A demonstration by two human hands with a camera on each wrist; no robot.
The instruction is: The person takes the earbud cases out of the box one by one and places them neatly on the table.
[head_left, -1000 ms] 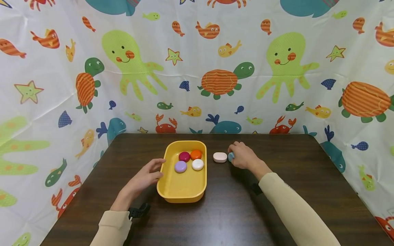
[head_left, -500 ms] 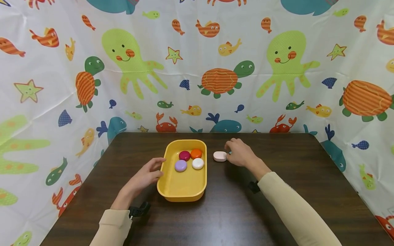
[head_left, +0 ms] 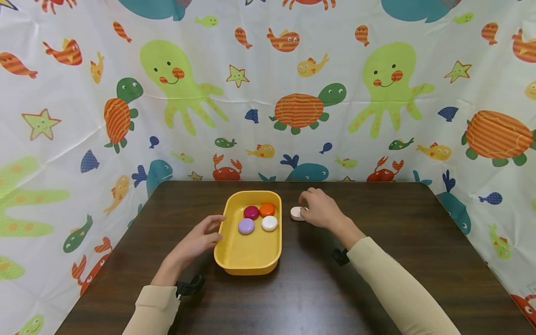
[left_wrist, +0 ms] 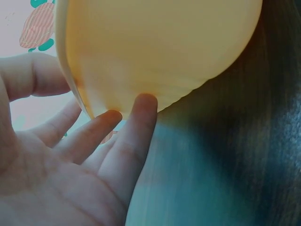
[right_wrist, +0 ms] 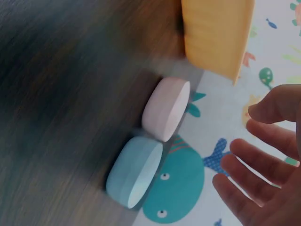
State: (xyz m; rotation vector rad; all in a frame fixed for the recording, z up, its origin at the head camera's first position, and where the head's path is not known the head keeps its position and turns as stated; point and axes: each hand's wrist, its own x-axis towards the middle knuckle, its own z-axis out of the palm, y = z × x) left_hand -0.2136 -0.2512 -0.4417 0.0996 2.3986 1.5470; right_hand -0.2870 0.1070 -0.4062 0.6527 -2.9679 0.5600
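My left hand [head_left: 198, 242] touches the left side of a yellow plastic bin [head_left: 247, 258]. In the left wrist view its fingertips [left_wrist: 146, 101] rest against the bin's outer wall. My right hand [head_left: 321, 210] hovers over two small oval pieces, its fingers loosely bent with nothing between them. The pale pink piece [head_left: 296, 213] shows partly beyond the hand, right of the bin. In the right wrist view, the light blue piece [right_wrist: 134, 172] stands close to the pink one, both on the table; the hand hides the blue one in the head view.
Smooth round pieces lie inside the bin toward its far end: magenta [head_left: 251, 212], orange [head_left: 267, 210], lilac [head_left: 246, 226] and white [head_left: 270, 223]. The dark wooden table [head_left: 398, 232] ends at a sea-animal curtain [head_left: 259, 56] behind it.
My right hand has moved left, from the light blue piece to above the pale pink one. The left hand and the bin have stayed put.
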